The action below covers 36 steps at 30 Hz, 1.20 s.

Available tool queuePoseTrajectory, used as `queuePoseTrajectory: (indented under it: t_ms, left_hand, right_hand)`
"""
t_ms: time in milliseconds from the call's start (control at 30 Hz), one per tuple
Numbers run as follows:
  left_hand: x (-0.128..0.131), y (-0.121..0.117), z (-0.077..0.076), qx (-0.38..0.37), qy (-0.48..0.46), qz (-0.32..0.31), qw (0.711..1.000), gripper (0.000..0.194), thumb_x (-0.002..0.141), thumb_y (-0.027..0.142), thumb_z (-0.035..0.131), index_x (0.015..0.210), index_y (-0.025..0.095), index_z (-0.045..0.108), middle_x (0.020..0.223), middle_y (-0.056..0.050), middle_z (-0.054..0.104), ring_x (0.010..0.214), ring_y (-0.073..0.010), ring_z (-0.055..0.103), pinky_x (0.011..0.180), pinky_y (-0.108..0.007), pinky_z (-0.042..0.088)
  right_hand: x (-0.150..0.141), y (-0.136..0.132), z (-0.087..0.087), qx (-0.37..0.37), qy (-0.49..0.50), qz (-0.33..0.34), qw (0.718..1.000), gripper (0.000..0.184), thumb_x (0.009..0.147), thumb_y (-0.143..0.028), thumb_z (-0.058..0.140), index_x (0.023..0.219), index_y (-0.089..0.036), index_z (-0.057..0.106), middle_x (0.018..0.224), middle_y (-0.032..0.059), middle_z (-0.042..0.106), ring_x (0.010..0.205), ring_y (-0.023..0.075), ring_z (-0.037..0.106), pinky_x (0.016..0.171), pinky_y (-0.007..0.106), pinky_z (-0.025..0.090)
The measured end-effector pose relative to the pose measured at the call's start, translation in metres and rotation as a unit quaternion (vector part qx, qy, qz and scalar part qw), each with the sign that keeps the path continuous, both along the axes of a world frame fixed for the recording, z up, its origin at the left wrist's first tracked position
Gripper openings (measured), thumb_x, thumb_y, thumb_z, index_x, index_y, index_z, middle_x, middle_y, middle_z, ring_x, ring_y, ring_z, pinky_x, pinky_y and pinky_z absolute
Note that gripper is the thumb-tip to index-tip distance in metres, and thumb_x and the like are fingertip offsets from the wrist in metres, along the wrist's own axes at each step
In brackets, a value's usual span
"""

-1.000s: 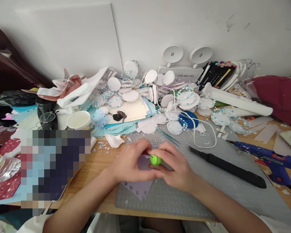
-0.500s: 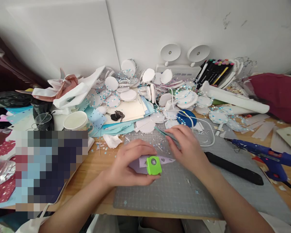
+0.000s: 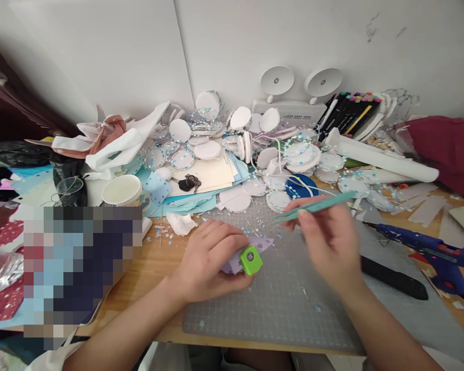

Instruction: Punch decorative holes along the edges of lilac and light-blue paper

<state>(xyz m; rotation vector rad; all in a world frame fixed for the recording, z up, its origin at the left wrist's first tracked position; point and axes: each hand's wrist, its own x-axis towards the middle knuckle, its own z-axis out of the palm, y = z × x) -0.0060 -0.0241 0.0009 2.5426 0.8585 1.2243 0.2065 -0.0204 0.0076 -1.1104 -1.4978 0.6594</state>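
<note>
My left hand (image 3: 216, 263) is closed around a bright green paper punch (image 3: 251, 260), held over the grey cutting mat (image 3: 270, 314). A lilac sheet of paper (image 3: 262, 243) with cut-out holes sticks out behind the punch. Between the thumb and fingers of my right hand (image 3: 330, 242) are teal tweezers (image 3: 317, 206), their tips pointing left above the mat. Whether the tips grip anything is too small to tell. Small blue and white paper bits lie scattered on the mat, among them a blue star (image 3: 318, 308) near the front.
White discs (image 3: 206, 150) with blue-dotted strands crowd the back. A blue glue gun (image 3: 429, 247) lies at right, beside a black rod-like object (image 3: 394, 278). At left stands a paper cup (image 3: 121, 191). Behind sits a two-headed white lamp (image 3: 290, 111) beside markers (image 3: 351, 111).
My right hand has moved right, and the tweezers have swung from pointing away to lying nearly level. The punch has shifted slightly to the right and tilted in my left hand.
</note>
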Motion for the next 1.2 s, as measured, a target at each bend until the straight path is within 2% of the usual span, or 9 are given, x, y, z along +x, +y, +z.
queuePoseTrajectory:
  t_ms: [67,133,267,433,567,700,867,1033,1200]
  left_hand:
    - [0.0,0.0,-0.002,0.007,0.022,0.028,0.999,0.03,0.072,0.028,0.068,0.096,0.017,0.055,0.085,-0.006,0.066,0.074,-0.0189,0.06,0.065,-0.032,0.045]
    - [0.001,0.0,-0.003,0.014,0.041,0.037,0.998,0.028,0.074,0.029,0.067,0.096,0.017,0.055,0.086,-0.006,0.066,0.074,-0.019,0.059,0.064,-0.032,0.044]
    - [0.002,0.0,-0.003,0.026,0.062,0.039,0.997,0.026,0.074,0.027,0.066,0.095,0.016,0.055,0.085,-0.006,0.066,0.072,-0.0191,0.059,0.063,-0.033,0.043]
    - [0.003,0.0,-0.003,0.039,0.067,0.041,0.996,0.026,0.073,0.025,0.067,0.094,0.017,0.055,0.085,-0.006,0.067,0.07,-0.0188,0.058,0.062,-0.033,0.043]
    - [0.003,0.0,-0.004,0.049,0.074,0.041,0.995,0.024,0.075,0.026,0.065,0.094,0.017,0.055,0.085,-0.005,0.067,0.07,-0.018,0.058,0.062,-0.032,0.043]
    - [0.003,0.0,-0.004,0.063,0.079,0.046,0.994,0.023,0.075,0.026,0.065,0.093,0.017,0.054,0.084,-0.005,0.067,0.07,-0.018,0.058,0.062,-0.032,0.042]
    - [0.003,0.001,-0.005,0.07,0.084,0.047,0.993,0.022,0.075,0.027,0.065,0.091,0.016,0.055,0.084,-0.005,0.067,0.069,-0.0188,0.058,0.062,-0.032,0.042]
    - [0.003,0.001,-0.005,0.074,0.085,0.05,0.992,0.02,0.076,0.026,0.065,0.091,0.017,0.055,0.084,-0.005,0.068,0.069,-0.0184,0.058,0.061,-0.032,0.042]
    - [0.003,0.001,-0.004,0.06,0.076,0.048,0.994,0.018,0.075,0.027,0.064,0.087,0.019,0.055,0.083,-0.004,0.068,0.068,-0.0174,0.058,0.062,-0.031,0.041]
  right_hand:
    - [-0.003,-0.008,0.009,-0.017,0.142,0.071,0.987,0.005,0.091,-0.024,0.05,0.096,-0.024,0.049,0.09,0.0047,0.061,0.067,0.0164,0.061,0.055,0.031,0.051]
    - [-0.007,-0.015,0.011,-0.019,0.192,0.116,0.974,0.007,0.09,-0.021,0.052,0.095,-0.024,0.05,0.087,0.0036,0.063,0.065,0.0155,0.062,0.052,0.029,0.052]
    - [-0.013,-0.022,0.007,0.012,0.154,0.149,0.977,0.016,0.089,-0.012,0.053,0.098,-0.025,0.052,0.085,0.0052,0.066,0.061,0.0147,0.062,0.051,0.029,0.054]
    - [-0.015,-0.023,0.001,0.013,0.104,0.168,0.98,0.026,0.086,-0.005,0.052,0.102,-0.026,0.053,0.088,0.0066,0.063,0.067,0.0163,0.063,0.054,0.031,0.056]
    - [-0.015,-0.024,-0.001,-0.004,0.114,0.189,0.975,0.024,0.086,-0.006,0.052,0.101,-0.025,0.052,0.087,0.0036,0.06,0.068,0.0148,0.063,0.057,0.029,0.056]
    - [-0.014,-0.023,-0.002,-0.033,0.101,0.166,0.98,0.021,0.086,-0.01,0.055,0.101,-0.024,0.053,0.088,0.0031,0.06,0.068,0.0135,0.062,0.059,0.027,0.056]
    - [-0.013,-0.02,0.0,-0.059,0.054,0.176,0.981,0.017,0.083,-0.012,0.06,0.095,-0.024,0.059,0.086,0.003,0.061,0.081,0.018,0.063,0.071,0.031,0.056]
    - [-0.016,-0.021,0.001,-0.094,0.091,0.154,0.979,0.013,0.083,-0.013,0.06,0.089,-0.023,0.06,0.081,0.0007,0.055,0.062,0.0125,0.061,0.054,0.026,0.054]
    - [-0.019,-0.022,0.0,-0.092,0.135,0.171,0.972,0.011,0.083,-0.012,0.06,0.084,-0.023,0.057,0.074,-0.0011,0.051,0.056,0.0103,0.055,0.048,0.023,0.047]
